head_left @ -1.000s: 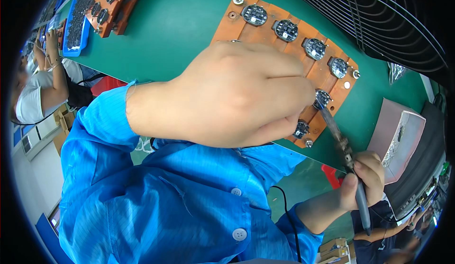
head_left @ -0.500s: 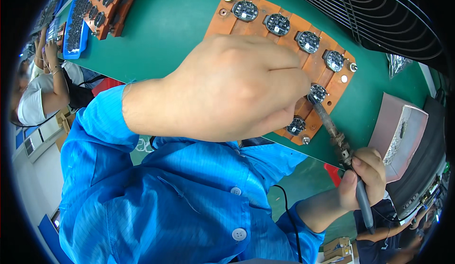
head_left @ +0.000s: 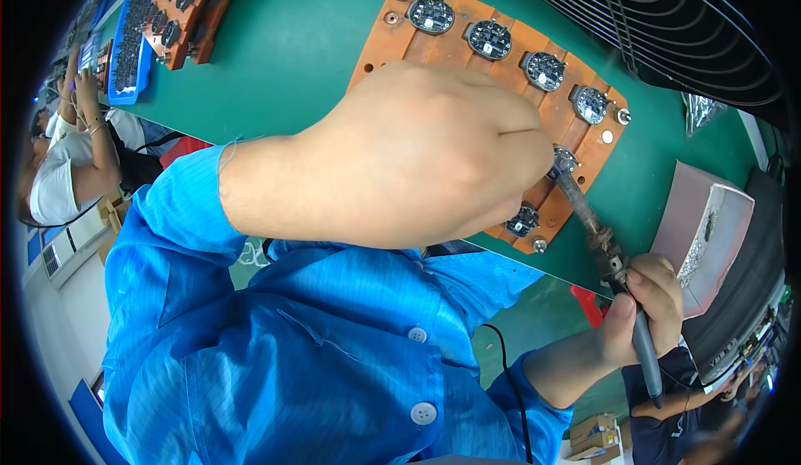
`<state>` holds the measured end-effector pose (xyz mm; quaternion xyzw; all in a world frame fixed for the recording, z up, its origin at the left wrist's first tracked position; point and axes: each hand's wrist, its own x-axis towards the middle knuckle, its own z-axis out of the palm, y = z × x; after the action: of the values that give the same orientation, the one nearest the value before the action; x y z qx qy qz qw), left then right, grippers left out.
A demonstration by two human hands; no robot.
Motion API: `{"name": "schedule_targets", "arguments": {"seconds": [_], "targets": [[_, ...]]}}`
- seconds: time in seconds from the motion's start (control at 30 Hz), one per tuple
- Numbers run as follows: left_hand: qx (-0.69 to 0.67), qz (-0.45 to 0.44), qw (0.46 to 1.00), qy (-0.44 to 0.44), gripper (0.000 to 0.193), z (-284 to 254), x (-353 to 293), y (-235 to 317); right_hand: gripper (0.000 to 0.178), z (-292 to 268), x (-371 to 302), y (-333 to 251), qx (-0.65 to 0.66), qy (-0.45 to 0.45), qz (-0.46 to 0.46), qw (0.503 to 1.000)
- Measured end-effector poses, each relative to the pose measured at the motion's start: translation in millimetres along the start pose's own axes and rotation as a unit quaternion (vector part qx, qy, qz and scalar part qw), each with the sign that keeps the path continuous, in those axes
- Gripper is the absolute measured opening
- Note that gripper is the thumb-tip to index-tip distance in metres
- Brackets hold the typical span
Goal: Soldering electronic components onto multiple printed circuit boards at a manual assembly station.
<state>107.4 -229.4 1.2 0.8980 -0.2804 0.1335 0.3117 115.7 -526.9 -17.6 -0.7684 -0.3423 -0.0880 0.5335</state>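
Observation:
An orange fixture board (head_left: 509, 123) lies on the bench, holding several small round circuit boards (head_left: 545, 71) in its recesses. My left hand (head_left: 442, 152) hovers over the fixture's left part with fingers curled closed. Whatever those fingers hold is hidden behind the back of the hand. From the right, my right hand (head_left: 655, 302) grips a soldering iron (head_left: 594, 230) by its dark handle. The iron's tip rests at a round board (head_left: 564, 161) on the fixture's right side, close to my left fingertips; the exact contact point is too small to make out.
A fan with a wire grille (head_left: 667, 27) stands at the back right. Nearer is an open pinkish box (head_left: 672, 215) with silvery bits inside. A blue tray (head_left: 125, 95) of small dark parts and another orange fixture (head_left: 179, 56) sit far left. Other people work at both sides.
My left hand has shifted slightly to the right. The right hand and soldering iron have moved slightly to the right too, the tip staying at the same round board.

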Motion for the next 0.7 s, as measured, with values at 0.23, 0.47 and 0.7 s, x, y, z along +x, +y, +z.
{"name": "schedule_targets", "arguments": {"seconds": [0.23, 0.47, 0.7], "targets": [[-0.024, -0.04, 0.999, 0.022, 0.021, -16, -7, -4, 0.029, -4, 2, -4, -0.005, -0.016, 0.001, 1.0], [-0.03, -0.054, 0.998, 0.008, 0.018, -39, -21, -6, 0.031, 14, 15, -6, 0.025, 0.0, -0.017, 1.0], [-0.047, -0.067, 0.996, 0.024, 0.017, -40, -27, -9, 0.027, 30, 31, -6, 0.027, -0.026, -0.023, 0.999]]}}
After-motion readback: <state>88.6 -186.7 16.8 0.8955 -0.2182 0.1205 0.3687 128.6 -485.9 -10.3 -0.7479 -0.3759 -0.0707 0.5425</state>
